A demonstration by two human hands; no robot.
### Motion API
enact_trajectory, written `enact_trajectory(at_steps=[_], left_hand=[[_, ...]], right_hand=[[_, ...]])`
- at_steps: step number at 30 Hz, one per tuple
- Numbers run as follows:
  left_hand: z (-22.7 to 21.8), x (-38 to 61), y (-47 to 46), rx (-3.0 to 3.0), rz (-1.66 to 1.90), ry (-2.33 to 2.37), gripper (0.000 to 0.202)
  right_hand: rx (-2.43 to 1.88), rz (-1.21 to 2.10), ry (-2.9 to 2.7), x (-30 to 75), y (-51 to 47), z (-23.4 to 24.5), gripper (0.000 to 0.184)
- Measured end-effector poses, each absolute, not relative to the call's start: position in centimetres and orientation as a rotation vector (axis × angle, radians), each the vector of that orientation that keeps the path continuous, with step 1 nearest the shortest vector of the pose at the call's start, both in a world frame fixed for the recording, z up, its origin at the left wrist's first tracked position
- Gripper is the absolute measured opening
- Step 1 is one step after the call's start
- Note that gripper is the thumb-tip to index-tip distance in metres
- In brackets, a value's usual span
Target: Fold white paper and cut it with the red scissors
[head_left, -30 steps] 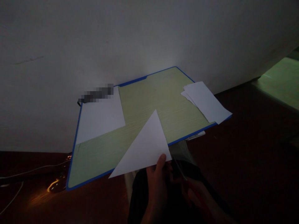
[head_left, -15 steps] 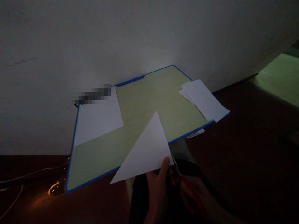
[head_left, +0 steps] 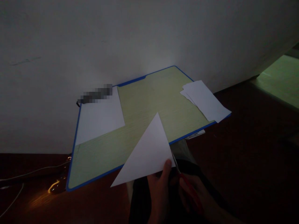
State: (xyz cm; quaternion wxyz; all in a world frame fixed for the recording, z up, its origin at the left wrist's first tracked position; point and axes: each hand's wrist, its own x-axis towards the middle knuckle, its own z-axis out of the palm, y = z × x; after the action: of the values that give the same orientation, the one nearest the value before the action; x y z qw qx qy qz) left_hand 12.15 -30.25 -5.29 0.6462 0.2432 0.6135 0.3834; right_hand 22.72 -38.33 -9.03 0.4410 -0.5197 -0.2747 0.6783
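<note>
A white triangular piece of paper (head_left: pixel 149 151) is pinched at its lower right corner by my left hand (head_left: pixel 161 189), thumb on top; the fingers beneath are mostly hidden. My right hand (head_left: pixel 196 191) is wrapped around red-handled scissors (head_left: pixel 190 188), in deep shadow. The scissor blades point up and away from me, lying along the paper's right edge close to my left thumb. Whether the blades are parted I cannot tell. Both hands are over my lap, just in front of the near edge of a small table (head_left: pixel 144 105) with a blue rim.
On the table's left lies a white sheet (head_left: pixel 100 119), with a blurred-out object (head_left: pixel 95 95) at its far edge. Several paper pieces (head_left: pixel 205 99) are stacked at the right. A wall (head_left: pixel 140 37) stands behind. A white cable (head_left: pixel 35 171) and a glowing light (head_left: pixel 53 186) are at lower left.
The view has shifted very slightly. Paper, scissors and both hands keep nearly the same positions, with the blades still at the paper's right edge.
</note>
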Motion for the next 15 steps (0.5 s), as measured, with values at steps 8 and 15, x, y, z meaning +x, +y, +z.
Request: enact_trajectory(at_steps=[8,15], left_hand=[[-5.39,12.21,-30.45,0.544,0.855,1.380,0.053],[-5.26,12.23,-30.36,0.534,0.882,1.374,0.051]], right_hand=[[-1.303,1.659,-0.689,22.76,-37.47,-7.98,0.057],[-1.294,1.655,-0.654,22.71,-37.67,-8.38,0.055]])
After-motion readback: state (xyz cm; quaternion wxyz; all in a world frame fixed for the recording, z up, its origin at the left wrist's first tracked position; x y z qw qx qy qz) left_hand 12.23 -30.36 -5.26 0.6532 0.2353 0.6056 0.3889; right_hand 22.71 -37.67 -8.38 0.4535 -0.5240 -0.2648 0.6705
